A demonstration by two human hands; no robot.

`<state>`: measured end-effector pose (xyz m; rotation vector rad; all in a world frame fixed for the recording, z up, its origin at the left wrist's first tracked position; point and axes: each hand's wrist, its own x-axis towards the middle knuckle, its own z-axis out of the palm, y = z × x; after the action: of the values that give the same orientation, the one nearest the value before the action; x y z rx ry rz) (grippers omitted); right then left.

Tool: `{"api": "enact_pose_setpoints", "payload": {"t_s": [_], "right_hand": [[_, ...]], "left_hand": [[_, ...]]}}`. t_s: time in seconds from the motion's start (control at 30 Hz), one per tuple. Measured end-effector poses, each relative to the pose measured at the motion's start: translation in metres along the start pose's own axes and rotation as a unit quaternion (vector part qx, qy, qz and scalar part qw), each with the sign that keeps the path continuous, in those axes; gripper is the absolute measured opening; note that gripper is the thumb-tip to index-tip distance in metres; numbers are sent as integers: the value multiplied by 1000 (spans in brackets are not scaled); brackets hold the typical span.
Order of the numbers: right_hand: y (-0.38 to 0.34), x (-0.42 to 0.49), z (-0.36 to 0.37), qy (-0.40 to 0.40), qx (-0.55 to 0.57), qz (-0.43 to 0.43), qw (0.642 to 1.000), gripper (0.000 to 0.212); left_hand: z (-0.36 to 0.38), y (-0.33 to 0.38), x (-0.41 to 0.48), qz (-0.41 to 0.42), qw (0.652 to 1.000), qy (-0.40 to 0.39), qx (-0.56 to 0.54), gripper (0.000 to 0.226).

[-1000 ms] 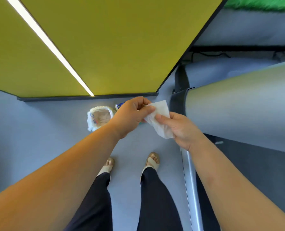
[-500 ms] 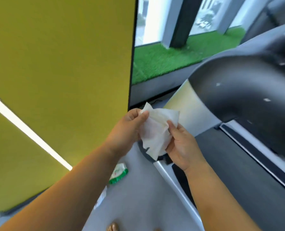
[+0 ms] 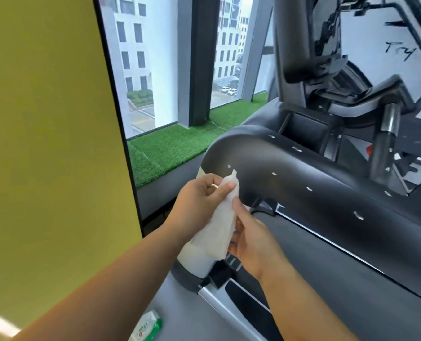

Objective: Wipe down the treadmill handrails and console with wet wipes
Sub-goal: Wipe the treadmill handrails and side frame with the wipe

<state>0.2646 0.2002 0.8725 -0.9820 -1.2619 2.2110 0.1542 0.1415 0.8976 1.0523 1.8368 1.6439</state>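
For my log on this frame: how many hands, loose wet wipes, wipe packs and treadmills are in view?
Hands: 2, the left hand and the right hand, both pinching the wipe
Wet wipe: 1
Wet wipes pack: 1, on the floor
Treadmill: 1
Total: 5

Grips: two, namely left grip point(image 3: 199, 205) and right grip point(image 3: 253, 239). White wipe point(image 3: 218, 232): one. Green wipe pack point(image 3: 146, 328) on floor: one. Treadmill point(image 3: 352, 271): one. Black curved handrail point(image 3: 302, 190) in view: one. Yellow wall panel point(image 3: 44, 143): one.
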Motion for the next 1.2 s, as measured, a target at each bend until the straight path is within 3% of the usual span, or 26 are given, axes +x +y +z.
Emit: {"api": "enact_pose_setpoints", "payload": {"t_s": [0.1,0.17,0.27,0.37,0.5,0.63,0.7,0.77,0.87,0.9,0.93,1.0,1.07,1.2], "right_hand": [[-8,-1,-4,5,89,8,996,52],[-12,-2,-8,15,125,-1,992,40],[-14,-6,-10,17,143,-30,989,24],[-12,-8,-11,32,139,-58,988,22],[-15,-8,-29,151,169,-102,969,26],[-16,-8,-46,310,19,-162,936,26],[-17,-11,-43,317,-4,-181,931,23],[-23,-14,-42,297,-46,-193,934,25],[-38,-23,-42,207,-181,-202,940,29],[-44,-27,-42,171,-216,-203,940,28],[-49,-30,-41,140,-243,-201,939,27],[-62,-34,-39,90,-277,-198,936,29],[-73,-35,-40,56,-289,-206,933,29],[-88,-43,-46,44,-345,-250,904,27]], "left_hand": [[2,4,2,7,1000,21,-4,26],[1,2,2,3,999,42,-14,24],[0,0,1,0,995,98,-23,23],[-1,-2,0,2,989,148,-16,26],[-18,-9,3,-21,970,242,0,25],[-28,-31,1,-41,962,267,45,24],[-25,-46,0,-64,961,259,75,22],[-23,-62,-2,-122,963,215,105,22],[-14,-71,-2,-223,961,33,159,32],[-8,-67,-2,-223,960,-13,170,35],[-1,-61,0,-213,964,-40,151,36],[13,-42,1,-167,981,-100,11,39],[24,-24,-4,-88,975,-182,-93,53],[40,-6,-8,-21,956,-259,-140,56]]}}
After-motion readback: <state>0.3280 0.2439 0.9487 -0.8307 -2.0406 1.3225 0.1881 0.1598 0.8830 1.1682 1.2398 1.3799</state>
